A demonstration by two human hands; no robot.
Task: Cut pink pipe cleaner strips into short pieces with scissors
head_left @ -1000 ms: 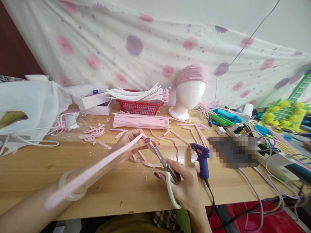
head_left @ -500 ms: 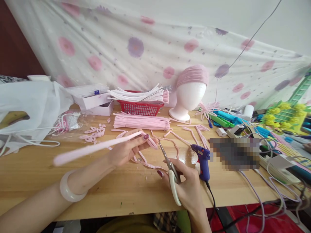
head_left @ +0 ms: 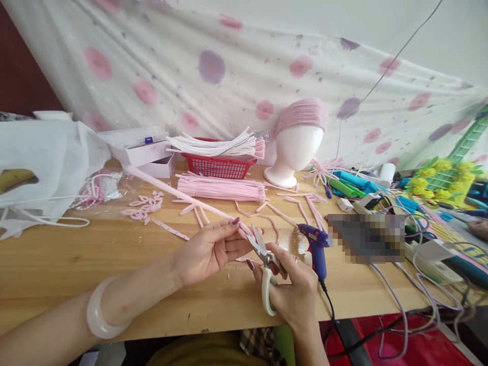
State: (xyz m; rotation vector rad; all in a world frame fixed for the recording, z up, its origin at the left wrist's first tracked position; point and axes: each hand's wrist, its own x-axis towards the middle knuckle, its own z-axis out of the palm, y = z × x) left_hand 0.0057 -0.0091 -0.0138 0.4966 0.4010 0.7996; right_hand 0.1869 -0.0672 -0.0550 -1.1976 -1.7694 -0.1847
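Observation:
My left hand (head_left: 217, 246) pinches a long pink pipe cleaner (head_left: 183, 195) near its right end, between thumb and fingers. The rest of it slants up and left over the table. In my right hand (head_left: 293, 284) are scissors (head_left: 268, 284) with white handles, their blades parted around the pipe cleaner's end, just right of my left fingertips. Whether the blades touch it I cannot tell. Behind my hands lies a thick bundle of pink pipe cleaners (head_left: 221, 188). Small pink loops (head_left: 143, 207) lie in a pile to the left, with a tape measure (head_left: 170, 230) near them.
A purple glue gun (head_left: 318, 249) stands right of my right hand, its cord running off the table. Farther back are a red basket (head_left: 217, 166) and a white foam head (head_left: 297, 147) with a pink covering. Power strips (head_left: 430, 262) and cables crowd the right side.
The pipe cleaner has swung from pointing down-left to up-left, and its folded part no longer shows. My left hand has turned palm upward. The scissor blades have opened and come to its end.

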